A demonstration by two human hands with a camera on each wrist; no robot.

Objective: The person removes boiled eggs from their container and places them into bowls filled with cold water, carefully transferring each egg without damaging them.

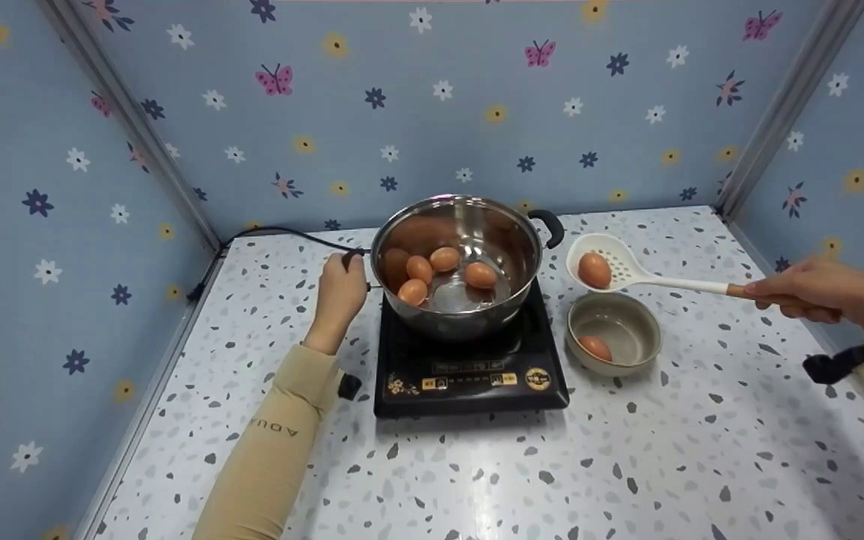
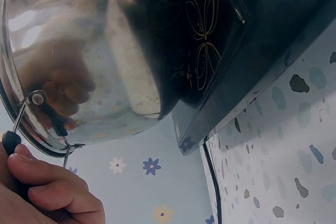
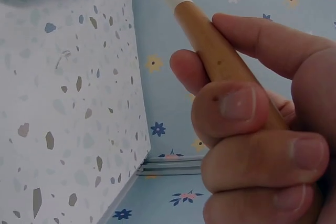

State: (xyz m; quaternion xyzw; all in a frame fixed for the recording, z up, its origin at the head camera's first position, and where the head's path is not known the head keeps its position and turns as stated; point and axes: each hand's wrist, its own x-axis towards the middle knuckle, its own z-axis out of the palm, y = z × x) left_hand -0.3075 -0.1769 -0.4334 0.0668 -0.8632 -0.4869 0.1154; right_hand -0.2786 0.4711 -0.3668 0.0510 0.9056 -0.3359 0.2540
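Note:
A steel pot with several brown eggs inside sits on a black induction cooker. My left hand grips the pot's left handle; in the left wrist view its fingers curl round the black grip. At the right, my right hand holds a white slotted spoon by its wooden handle. One egg lies in the spoon's bowl, over the back rim of a small ceramic bowl. Another egg rests inside that bowl.
The speckled white table is bounded by flowered blue panels at the back and sides. A black power cord runs from behind the pot to the left edge. The pot's right handle sticks out near the spoon.

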